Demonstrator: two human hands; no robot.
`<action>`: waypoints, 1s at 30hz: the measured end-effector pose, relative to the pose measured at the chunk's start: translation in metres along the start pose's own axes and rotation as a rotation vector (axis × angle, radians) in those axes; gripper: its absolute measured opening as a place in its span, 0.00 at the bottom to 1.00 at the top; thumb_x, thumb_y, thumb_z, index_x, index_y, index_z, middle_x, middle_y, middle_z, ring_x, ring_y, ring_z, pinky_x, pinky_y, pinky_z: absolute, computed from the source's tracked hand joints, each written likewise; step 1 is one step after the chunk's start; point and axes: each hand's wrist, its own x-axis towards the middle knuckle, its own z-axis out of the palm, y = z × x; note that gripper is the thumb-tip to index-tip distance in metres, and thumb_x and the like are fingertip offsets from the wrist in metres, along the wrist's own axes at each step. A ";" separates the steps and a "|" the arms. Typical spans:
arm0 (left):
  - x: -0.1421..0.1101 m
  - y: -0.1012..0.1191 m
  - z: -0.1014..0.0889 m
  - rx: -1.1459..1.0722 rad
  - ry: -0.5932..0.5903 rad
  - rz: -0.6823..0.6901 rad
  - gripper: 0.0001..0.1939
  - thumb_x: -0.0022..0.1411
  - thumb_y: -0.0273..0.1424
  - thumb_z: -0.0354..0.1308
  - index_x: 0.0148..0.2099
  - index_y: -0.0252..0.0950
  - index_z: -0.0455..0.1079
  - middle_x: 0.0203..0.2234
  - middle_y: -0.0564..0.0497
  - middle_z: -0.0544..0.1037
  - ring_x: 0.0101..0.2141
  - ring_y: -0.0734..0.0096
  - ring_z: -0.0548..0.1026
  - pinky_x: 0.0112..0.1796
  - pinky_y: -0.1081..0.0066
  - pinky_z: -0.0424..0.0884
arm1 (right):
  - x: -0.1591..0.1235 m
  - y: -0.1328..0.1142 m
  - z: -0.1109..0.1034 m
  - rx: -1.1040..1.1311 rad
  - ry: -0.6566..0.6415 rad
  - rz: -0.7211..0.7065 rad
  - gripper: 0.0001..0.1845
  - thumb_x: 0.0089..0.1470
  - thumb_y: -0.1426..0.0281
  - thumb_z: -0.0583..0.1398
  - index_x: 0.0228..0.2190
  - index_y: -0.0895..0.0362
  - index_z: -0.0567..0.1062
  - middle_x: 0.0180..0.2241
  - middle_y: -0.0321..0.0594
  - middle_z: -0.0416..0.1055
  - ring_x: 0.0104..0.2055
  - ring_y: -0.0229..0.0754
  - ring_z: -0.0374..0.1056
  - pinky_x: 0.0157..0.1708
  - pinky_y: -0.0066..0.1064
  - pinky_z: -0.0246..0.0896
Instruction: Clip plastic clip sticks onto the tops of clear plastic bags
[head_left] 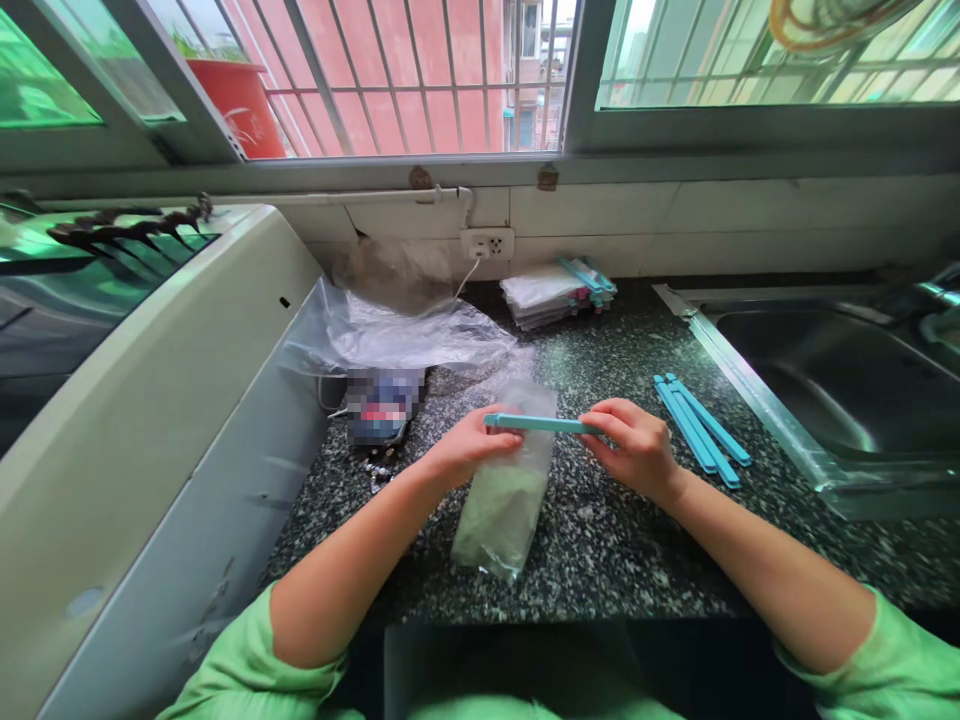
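Observation:
A light-blue bag clip (536, 424) lies level across the upper part of a clear plastic bag (499, 515), which has pale greenish contents low down. My left hand (480, 445) grips the clip's left end together with the bag, thumb in front. At the other end, my right hand (634, 445) pinches the clip between thumb and fingers. The bag hangs or leans just over the speckled counter (600, 540); whether its bottom touches cannot be made out. Several more blue bag clips (697, 430) lie on the counter right of my right hand.
A steel sink (810, 380) is at the right, a white appliance (187, 380) at the left. Behind my hands are crumpled clear plastic (420, 325), a phone-like object (386, 405) with a cable, and a stack of flat bags (551, 295). A wall socket (487, 244) holds a plug.

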 end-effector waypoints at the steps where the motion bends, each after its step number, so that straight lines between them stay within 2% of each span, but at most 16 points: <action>1: 0.000 0.001 -0.001 0.008 -0.005 0.002 0.14 0.35 0.29 0.67 0.26 0.33 0.68 0.18 0.55 0.68 0.19 0.80 0.63 0.22 0.77 0.57 | 0.000 0.000 0.000 0.009 -0.002 0.011 0.05 0.52 0.69 0.58 0.32 0.53 0.74 0.30 0.39 0.72 0.32 0.38 0.68 0.32 0.28 0.66; 7: 0.003 -0.001 -0.007 0.005 -0.025 0.032 0.17 0.37 0.34 0.68 0.31 0.32 0.71 0.22 0.52 0.71 0.23 0.77 0.65 0.24 0.76 0.59 | 0.001 0.002 -0.002 0.023 -0.015 0.061 0.05 0.52 0.70 0.58 0.32 0.53 0.74 0.29 0.39 0.72 0.32 0.39 0.69 0.31 0.29 0.65; 14: 0.008 -0.004 -0.001 -0.174 0.115 0.016 0.24 0.41 0.49 0.62 0.26 0.31 0.72 0.20 0.49 0.74 0.25 0.71 0.70 0.29 0.73 0.64 | 0.000 0.002 0.000 0.040 -0.040 0.056 0.04 0.52 0.70 0.58 0.32 0.54 0.73 0.30 0.40 0.72 0.33 0.40 0.68 0.32 0.30 0.64; 17: 0.010 -0.009 -0.002 -0.131 0.161 0.011 0.24 0.43 0.50 0.61 0.24 0.30 0.72 0.19 0.48 0.74 0.22 0.72 0.69 0.25 0.73 0.62 | 0.000 0.002 0.001 0.032 -0.049 0.060 0.04 0.52 0.70 0.58 0.31 0.54 0.73 0.29 0.40 0.72 0.33 0.40 0.68 0.32 0.30 0.64; 23: 0.014 -0.021 -0.003 -0.024 0.175 0.116 0.25 0.44 0.52 0.59 0.22 0.31 0.71 0.16 0.50 0.72 0.19 0.76 0.64 0.22 0.75 0.58 | -0.002 0.002 0.005 -0.023 -0.106 0.099 0.04 0.52 0.69 0.58 0.29 0.55 0.73 0.28 0.39 0.74 0.30 0.41 0.67 0.31 0.32 0.63; 30: 0.014 -0.022 -0.001 0.102 0.224 0.172 0.26 0.49 0.52 0.53 0.19 0.32 0.68 0.14 0.52 0.69 0.17 0.77 0.62 0.20 0.75 0.55 | -0.010 0.005 0.014 0.155 -0.113 0.161 0.05 0.53 0.71 0.56 0.32 0.56 0.73 0.29 0.40 0.73 0.30 0.39 0.70 0.30 0.29 0.66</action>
